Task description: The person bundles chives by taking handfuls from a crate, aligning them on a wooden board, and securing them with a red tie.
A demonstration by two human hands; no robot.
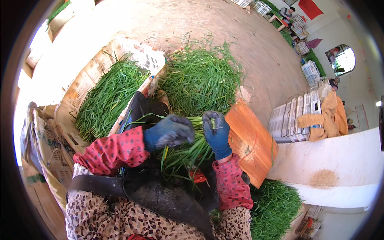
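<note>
My right hand (215,132), in a blue knit glove with a dark coating, is closed around the pale stalk ends of a bunch of green chive-like leaves (192,150). Those leaves spread over my lap, above a black apron (168,192). On the bunch's left side is my left hand (171,133), gloved alike, blurred and with curled fingers. Whether it pinches a leaf cannot be made out. A few loose blades trail out behind it.
At left stands a white plastic crate (147,58) holding greens (111,96). A loose heap of leaves (201,81) lies on the floor ahead. To the right are an orange-brown wooden board (250,144), stacked crates (288,117) and more greens (273,210). People sit farther off.
</note>
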